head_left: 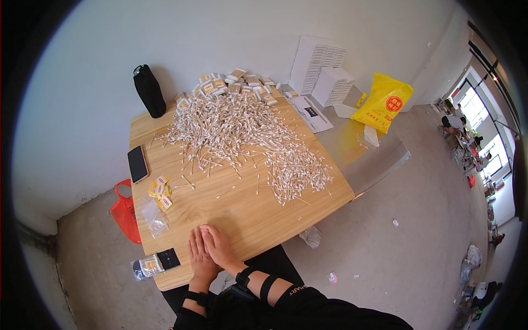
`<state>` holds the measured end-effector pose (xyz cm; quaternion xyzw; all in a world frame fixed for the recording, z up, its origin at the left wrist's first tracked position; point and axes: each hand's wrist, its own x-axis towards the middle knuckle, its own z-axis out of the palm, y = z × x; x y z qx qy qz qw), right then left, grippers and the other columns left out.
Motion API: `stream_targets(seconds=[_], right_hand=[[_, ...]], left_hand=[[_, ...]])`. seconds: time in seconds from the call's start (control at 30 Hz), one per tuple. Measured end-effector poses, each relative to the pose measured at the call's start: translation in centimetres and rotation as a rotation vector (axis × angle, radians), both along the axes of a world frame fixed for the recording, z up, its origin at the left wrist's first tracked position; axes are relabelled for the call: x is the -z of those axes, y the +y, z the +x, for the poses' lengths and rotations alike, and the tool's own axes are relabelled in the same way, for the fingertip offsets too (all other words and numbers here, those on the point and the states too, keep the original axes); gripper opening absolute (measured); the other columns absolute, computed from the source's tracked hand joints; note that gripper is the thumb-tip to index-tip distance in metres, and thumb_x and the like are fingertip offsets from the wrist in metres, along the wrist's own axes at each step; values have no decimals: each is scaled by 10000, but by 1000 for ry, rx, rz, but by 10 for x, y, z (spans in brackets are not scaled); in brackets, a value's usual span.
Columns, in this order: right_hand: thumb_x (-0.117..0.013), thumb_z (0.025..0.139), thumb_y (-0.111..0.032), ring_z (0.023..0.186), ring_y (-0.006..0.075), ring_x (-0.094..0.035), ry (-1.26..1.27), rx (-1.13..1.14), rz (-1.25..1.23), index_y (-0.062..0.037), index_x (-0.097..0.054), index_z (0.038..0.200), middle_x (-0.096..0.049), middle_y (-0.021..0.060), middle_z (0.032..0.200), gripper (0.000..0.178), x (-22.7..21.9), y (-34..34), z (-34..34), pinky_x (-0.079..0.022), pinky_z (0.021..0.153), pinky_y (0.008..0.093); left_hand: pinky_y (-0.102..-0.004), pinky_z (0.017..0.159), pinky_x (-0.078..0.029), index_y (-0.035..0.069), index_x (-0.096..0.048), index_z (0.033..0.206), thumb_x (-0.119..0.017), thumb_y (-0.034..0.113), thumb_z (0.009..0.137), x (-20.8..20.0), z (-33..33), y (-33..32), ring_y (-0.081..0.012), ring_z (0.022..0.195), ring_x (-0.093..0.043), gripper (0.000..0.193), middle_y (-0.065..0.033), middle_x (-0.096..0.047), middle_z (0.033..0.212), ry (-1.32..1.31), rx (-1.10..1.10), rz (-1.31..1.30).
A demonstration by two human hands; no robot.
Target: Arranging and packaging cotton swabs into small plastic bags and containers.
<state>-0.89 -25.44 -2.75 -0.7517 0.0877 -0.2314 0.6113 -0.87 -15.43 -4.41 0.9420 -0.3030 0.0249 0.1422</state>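
My left hand [200, 260] and my right hand [218, 247] rest together at the near edge of the wooden table [220, 206]. Their fingers are stretched out, the right hand lying partly against and over the left, and nothing shows in either. Beyond them spreads a large loose heap of cotton swabs [220, 126], with a smaller spill of swabs [294, 173] toward the right edge. Left of my hands are small yellow cards [160, 192] and clear plastic bags [154, 217]. A filled pack of swabs [151, 265] lies beside a dark card at the near left corner.
A phone [138, 164] and a black pouch [149, 91] line the left side. Packed swab bundles [220, 85] lie behind the heap. White stacked boxes [330, 85] and a yellow bag [383, 103] stand right. A red bag [125, 214] hangs left. Other people [455, 122] sit far right.
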Motion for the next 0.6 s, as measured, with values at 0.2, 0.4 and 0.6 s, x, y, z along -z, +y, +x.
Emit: stream_targets(seconds=[0.2,0.4,0.6], right_hand=[[-461,964,-173,960,352,-565,3,0,13,-8,-566,1052,-592,177,1005,215,-2,0,0,-456,855,394],[-467,972,-179,1003,331,-587,37,-14,-21,6,-577,1101,-609,178,1064,251,1,-2,-1,-466,870,365],[-471,970,-180,1013,331,-588,47,-11,2,7,-578,1103,-611,182,1083,253,4,0,0,-466,882,367]], left_hand=[[-494,1147,-136,5,-225,1468,-700,412,747,1,0,0,-414,1419,-146,955,-230,-205,1515,-31,3,2],[-495,1146,-138,6,-222,1469,-699,428,747,-2,0,0,-414,1418,-150,963,-233,-207,1514,-2,4,0],[-496,1144,-143,6,-227,1467,-693,434,752,-1,-1,0,-414,1418,-153,955,-234,-212,1513,-23,4,-3]])
